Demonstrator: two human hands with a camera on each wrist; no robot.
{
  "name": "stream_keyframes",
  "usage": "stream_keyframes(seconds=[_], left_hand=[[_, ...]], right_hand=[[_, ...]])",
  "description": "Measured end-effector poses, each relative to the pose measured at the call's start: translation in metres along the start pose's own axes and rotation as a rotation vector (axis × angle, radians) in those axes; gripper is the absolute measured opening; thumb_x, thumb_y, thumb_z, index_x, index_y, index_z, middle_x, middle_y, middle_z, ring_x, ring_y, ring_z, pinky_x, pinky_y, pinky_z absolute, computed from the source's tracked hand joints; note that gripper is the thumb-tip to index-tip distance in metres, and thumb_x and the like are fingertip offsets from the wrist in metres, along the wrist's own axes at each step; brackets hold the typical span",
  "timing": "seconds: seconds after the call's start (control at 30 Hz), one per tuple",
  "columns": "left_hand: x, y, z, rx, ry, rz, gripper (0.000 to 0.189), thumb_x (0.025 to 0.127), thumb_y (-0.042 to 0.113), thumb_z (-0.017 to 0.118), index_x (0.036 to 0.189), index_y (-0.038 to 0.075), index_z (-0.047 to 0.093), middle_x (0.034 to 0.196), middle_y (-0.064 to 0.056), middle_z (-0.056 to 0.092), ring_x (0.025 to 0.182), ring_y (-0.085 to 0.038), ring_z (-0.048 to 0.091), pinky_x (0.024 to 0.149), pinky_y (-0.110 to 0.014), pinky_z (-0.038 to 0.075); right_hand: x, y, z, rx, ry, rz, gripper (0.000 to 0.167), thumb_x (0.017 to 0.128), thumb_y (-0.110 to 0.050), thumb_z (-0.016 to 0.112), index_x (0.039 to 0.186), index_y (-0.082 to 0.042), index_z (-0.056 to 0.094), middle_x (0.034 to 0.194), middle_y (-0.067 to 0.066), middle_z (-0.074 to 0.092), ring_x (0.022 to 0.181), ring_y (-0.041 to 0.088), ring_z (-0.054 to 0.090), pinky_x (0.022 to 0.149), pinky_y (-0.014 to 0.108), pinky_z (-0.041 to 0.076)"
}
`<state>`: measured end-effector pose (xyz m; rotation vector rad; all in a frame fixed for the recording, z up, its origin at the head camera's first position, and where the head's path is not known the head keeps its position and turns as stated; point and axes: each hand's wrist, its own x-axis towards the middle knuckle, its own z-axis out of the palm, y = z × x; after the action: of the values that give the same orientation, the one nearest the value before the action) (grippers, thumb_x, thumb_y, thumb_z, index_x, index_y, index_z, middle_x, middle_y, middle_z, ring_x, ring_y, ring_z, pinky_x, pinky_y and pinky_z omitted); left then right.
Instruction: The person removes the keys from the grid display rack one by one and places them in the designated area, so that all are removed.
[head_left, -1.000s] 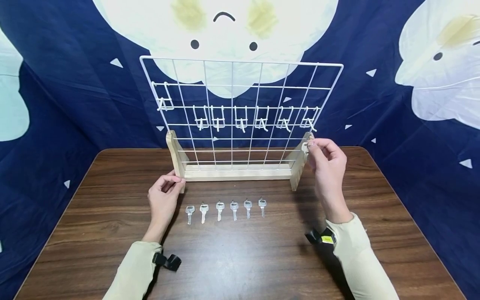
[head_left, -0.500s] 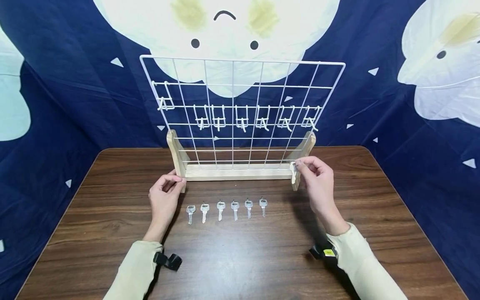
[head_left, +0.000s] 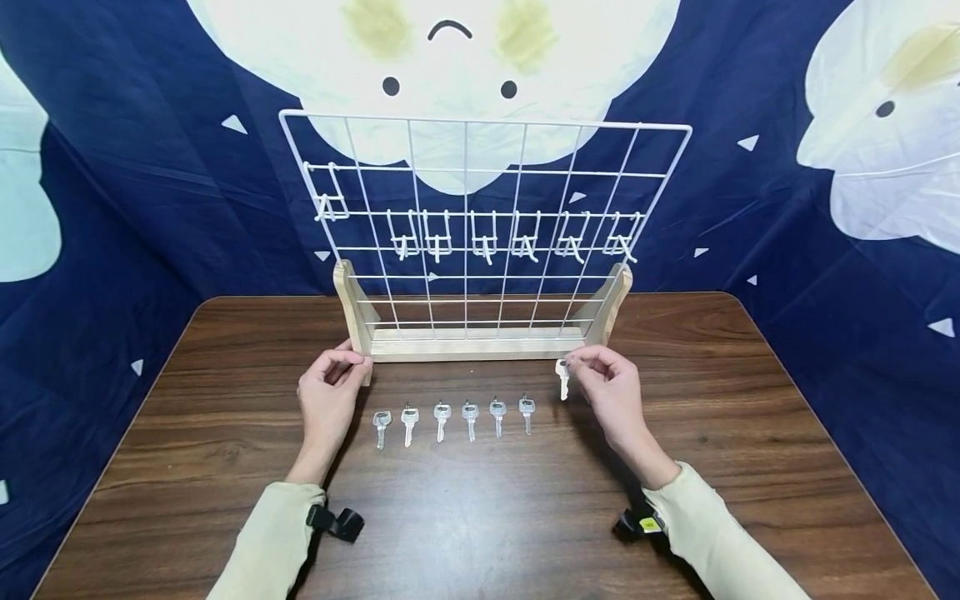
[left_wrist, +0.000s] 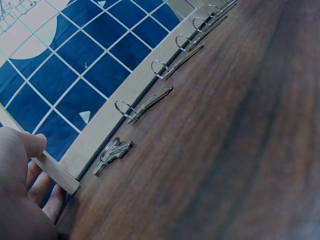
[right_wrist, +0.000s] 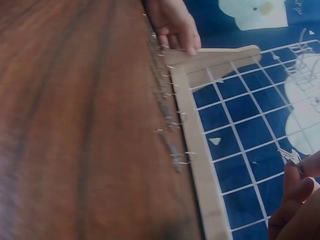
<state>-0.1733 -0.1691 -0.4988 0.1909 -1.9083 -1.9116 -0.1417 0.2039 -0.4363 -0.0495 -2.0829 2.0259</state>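
Note:
A silver key [head_left: 563, 380] hangs blade down from the thumb and fingertips of my right hand [head_left: 609, 392], in front of the stand's right end. The right wrist view also catches this key [right_wrist: 289, 156], partly hidden by fingers. My left hand [head_left: 327, 400] pinches the left foot of the wooden stand [head_left: 480, 347], thumb on one side and fingers behind, as the left wrist view shows. White wire mesh [head_left: 487, 122] rises from the stand. Several more keys [head_left: 442, 412] with small rings lie in a row on the table before it.
Several white hooks [head_left: 484, 248] hang in a row on the mesh, and another hook [head_left: 330, 204] sits higher at the left. A brown wood-grain table [head_left: 465, 533] lies underneath. Dark blue cloth [head_left: 135, 233] with cloud prints encloses the back and sides.
My right hand has carried the key from beside the stand's right upright down, leftward and nearer, to just right of the row of keys. My left hand has stayed at the stand's left foot.

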Motion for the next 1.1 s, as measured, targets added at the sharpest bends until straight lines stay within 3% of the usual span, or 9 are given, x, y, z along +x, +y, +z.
stream_keyframes(seconds=[0.07,0.13,0.37,0.67,0.8,0.97,1.1], left_hand=[[0.001,0.0,0.0,-0.003,0.001,0.0,0.014,0.095,-0.013,0.079,0.101,-0.02,0.068,0.115,0.021,0.075,0.104,0.001,0.075,0.094,-0.014,0.06],[0.001,0.0,0.0,-0.004,0.002,-0.001,0.014,0.095,-0.013,0.079,0.101,-0.02,0.068,0.116,0.018,0.075,0.104,0.001,0.075,0.094,-0.014,0.06],[0.001,0.001,0.002,-0.011,0.014,-0.003,0.015,0.094,-0.013,0.079,0.1,-0.02,0.067,0.124,0.0,0.076,0.104,-0.001,0.075,0.093,-0.014,0.061],[0.001,-0.001,0.0,-0.003,0.005,-0.002,0.015,0.095,-0.012,0.079,0.101,-0.02,0.068,0.114,0.021,0.075,0.107,0.001,0.074,0.095,-0.013,0.06],[0.0,-0.001,0.0,0.004,0.005,-0.002,0.014,0.095,-0.012,0.079,0.101,-0.02,0.068,0.116,0.018,0.075,0.105,0.001,0.074,0.095,-0.013,0.06],[0.0,0.0,0.0,0.009,0.012,0.005,0.015,0.095,-0.012,0.079,0.101,-0.019,0.068,0.122,0.007,0.076,0.105,0.001,0.074,0.094,-0.013,0.06],[0.0,0.0,0.0,0.0,0.009,0.005,0.015,0.095,-0.012,0.08,0.101,-0.019,0.068,0.12,0.012,0.076,0.105,0.001,0.075,0.094,-0.014,0.06]], right_hand=[[-0.002,0.005,0.002,-0.027,-0.015,0.005,0.008,0.099,0.011,0.067,0.097,0.011,0.075,0.072,-0.007,0.067,0.058,0.001,0.047,0.049,0.014,0.035],[-0.003,0.01,0.003,-0.048,-0.029,0.009,0.009,0.099,0.011,0.066,0.102,0.019,0.071,0.074,-0.009,0.068,0.06,0.0,0.048,0.051,0.013,0.037],[-0.003,0.025,0.002,-0.073,-0.065,0.036,0.006,0.098,0.012,0.068,0.099,0.014,0.073,0.074,-0.009,0.07,0.059,0.002,0.051,0.051,0.015,0.04],[-0.002,0.033,-0.003,-0.143,-0.103,0.111,0.008,0.095,0.012,0.069,0.096,0.008,0.077,0.072,-0.005,0.071,0.06,0.006,0.056,0.053,0.016,0.044],[-0.002,0.036,-0.008,-0.211,-0.109,0.11,0.013,0.094,0.008,0.073,0.09,-0.003,0.08,0.07,-0.002,0.068,0.058,0.004,0.054,0.053,0.015,0.042],[-0.002,0.043,-0.014,-0.302,-0.144,0.09,0.007,0.094,0.007,0.074,0.095,0.003,0.08,0.072,-0.002,0.071,0.059,-0.001,0.051,0.054,0.013,0.036],[-0.001,0.048,-0.018,-0.359,-0.187,0.044,0.006,0.093,0.005,0.077,0.095,0.002,0.082,0.074,-0.001,0.072,0.061,-0.001,0.051,0.056,0.014,0.035]])
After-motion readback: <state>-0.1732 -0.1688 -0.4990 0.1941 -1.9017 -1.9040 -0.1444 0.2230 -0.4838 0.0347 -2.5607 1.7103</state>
